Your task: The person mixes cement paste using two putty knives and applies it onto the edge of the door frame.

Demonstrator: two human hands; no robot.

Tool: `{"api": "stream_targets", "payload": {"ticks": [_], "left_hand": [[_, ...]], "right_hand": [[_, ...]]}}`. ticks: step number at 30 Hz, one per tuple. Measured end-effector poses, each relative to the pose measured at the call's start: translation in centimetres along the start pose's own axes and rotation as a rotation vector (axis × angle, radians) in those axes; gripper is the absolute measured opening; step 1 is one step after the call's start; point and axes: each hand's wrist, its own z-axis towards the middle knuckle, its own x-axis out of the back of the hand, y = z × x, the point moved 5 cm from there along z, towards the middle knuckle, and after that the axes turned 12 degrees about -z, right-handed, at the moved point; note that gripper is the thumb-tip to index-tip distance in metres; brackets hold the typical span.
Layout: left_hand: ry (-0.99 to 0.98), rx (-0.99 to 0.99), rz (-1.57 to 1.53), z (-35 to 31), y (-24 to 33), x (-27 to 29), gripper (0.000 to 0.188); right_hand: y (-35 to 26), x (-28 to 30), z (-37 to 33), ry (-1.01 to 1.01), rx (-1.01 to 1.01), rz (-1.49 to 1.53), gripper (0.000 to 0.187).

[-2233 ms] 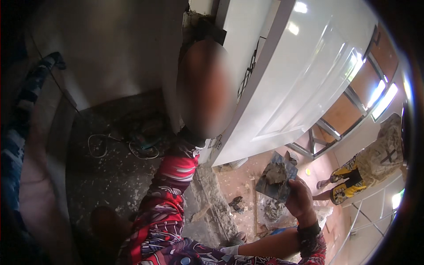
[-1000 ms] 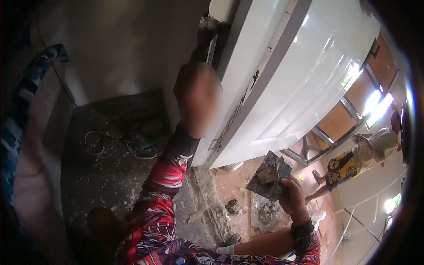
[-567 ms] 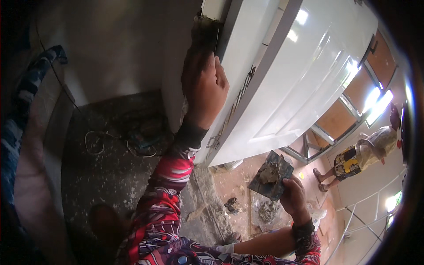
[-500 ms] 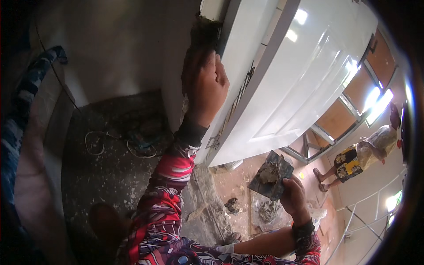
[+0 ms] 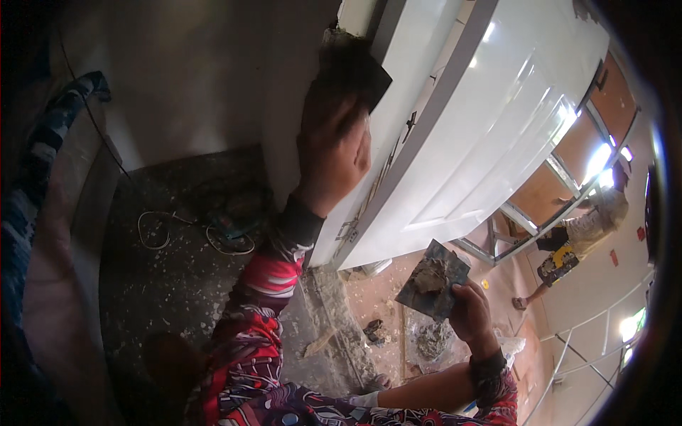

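Note:
My left hand (image 5: 334,145) is raised beside the white door frame (image 5: 408,53), its fingers closed on a dark flat scraper blade (image 5: 368,79). The blade is tilted against the edge where wall and frame meet, close under a rough broken gap (image 5: 344,34) in the wall; motion blurs part of it. Lower down, my right hand (image 5: 472,316) grips a dark square plate (image 5: 444,302) by its edge. A lump of grey-brown mortar (image 5: 430,275) sits on that plate.
A white panelled door (image 5: 497,135) stands open right of the frame. On the floor lie a corded power tool (image 5: 227,226) and a plastic sheet with a mortar heap (image 5: 432,339). Another person (image 5: 590,227) stands far right near a metal-framed panel (image 5: 540,192).
My left hand has shifted slightly, and the blade has turned so more of its flat face shows. My right hand has barely moved. The other person has raised an arm toward the metal-framed panel.

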Motion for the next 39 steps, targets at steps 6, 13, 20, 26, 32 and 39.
{"api": "stream_targets", "payload": {"ticks": [6, 13, 20, 26, 32, 39], "left_hand": [[0.141, 0.055, -0.107, -4.5, 0.6, 2.0, 0.028], [0.088, 0.790, -0.449, -15.0, 0.9, 5.4, 0.017], [-0.443, 0.394, -0.514, -14.0, 3.4, 4.2, 0.031], [-0.829, 0.217, -0.557, -15.6, 6.1, 1.7, 0.044], [-0.929, 0.159, -0.719, -16.1, 6.4, 1.4, 0.043], [-1.091, 0.094, -0.752, -15.7, 7.9, -0.6, 0.037]], "right_hand": [[1.3, -0.7, 1.2, -0.029, -0.090, -0.032, 0.037], [4.4, -1.9, 4.7, -0.067, -0.120, 0.020, 0.033], [5.3, -2.2, 7.4, -0.044, -0.033, -0.006, 0.026], [6.5, 0.3, 6.9, -0.008, -0.099, 0.055, 0.021], [7.5, 0.8, 5.8, 0.011, -0.150, 0.079, 0.017], [9.1, 2.9, 6.7, -0.039, -0.162, 0.061, 0.012]]}}
